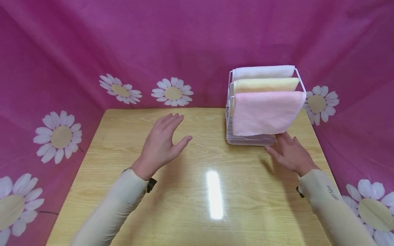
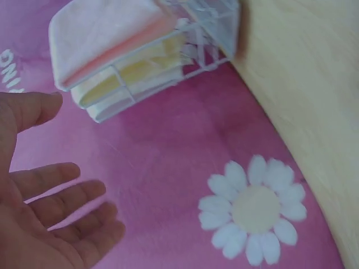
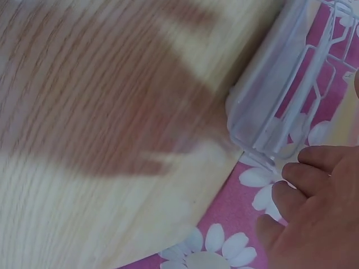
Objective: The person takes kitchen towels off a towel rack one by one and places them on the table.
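Observation:
A white wire rack [image 1: 229,118] stands at the back right of the table, on a clear plastic tray [image 1: 249,140]. Three towels hang over its bars: a pink towel [image 1: 267,112] in front, a yellow towel [image 1: 266,84] behind it and a white towel [image 1: 263,71] at the back. My right hand [image 1: 290,152] is at the rack's lower right front corner, fingers extended; whether they touch it I cannot tell. My left hand [image 1: 161,141] hovers over the table left of the rack, fingers straight and thumb apart, holding nothing.
The wooden table [image 1: 197,201] has a bright light reflection near its middle. A magenta cloth [image 1: 191,41] with large white daisies surrounds the table at the back and both sides, close behind the rack.

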`<move>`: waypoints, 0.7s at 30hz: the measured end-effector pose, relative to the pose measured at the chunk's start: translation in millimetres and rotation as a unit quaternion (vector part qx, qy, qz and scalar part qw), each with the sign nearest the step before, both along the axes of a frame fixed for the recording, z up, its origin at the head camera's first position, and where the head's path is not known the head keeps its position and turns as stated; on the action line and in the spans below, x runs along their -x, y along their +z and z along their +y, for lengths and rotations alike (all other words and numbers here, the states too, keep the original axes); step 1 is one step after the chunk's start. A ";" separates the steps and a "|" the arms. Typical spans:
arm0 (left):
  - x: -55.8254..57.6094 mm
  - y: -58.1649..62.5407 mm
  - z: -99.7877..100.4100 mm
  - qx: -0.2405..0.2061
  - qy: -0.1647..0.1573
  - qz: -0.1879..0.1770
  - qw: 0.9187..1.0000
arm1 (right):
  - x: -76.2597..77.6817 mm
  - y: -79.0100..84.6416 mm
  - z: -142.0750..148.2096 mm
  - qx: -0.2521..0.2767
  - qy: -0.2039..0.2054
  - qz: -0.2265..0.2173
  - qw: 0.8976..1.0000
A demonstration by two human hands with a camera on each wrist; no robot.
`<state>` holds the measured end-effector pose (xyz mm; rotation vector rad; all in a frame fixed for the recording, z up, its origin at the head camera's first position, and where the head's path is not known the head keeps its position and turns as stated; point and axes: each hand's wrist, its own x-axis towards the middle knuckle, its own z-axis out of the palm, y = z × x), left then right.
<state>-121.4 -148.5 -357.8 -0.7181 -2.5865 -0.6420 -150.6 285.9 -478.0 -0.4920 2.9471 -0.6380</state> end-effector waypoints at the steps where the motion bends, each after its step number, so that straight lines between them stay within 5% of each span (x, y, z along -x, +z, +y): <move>1: 3.0 0.1 4.7 -0.022 -0.014 0.018 1.000 | -0.1 -1.0 -0.7 0.000 0.000 0.002 1.000; 8: 22.7 13.2 46.4 -0.095 -0.072 0.060 0.991 | -0.3 -6.6 -1.2 -0.013 -0.002 0.007 1.000; 14: 42.6 30.2 85.3 -0.098 -0.111 0.060 0.987 | -0.2 -9.8 0.2 -0.022 -0.006 -0.001 1.000; 21: 66.4 44.6 126.6 -0.073 -0.116 0.042 0.990 | 0.7 -13.9 -0.1 -0.027 -0.010 -0.014 0.999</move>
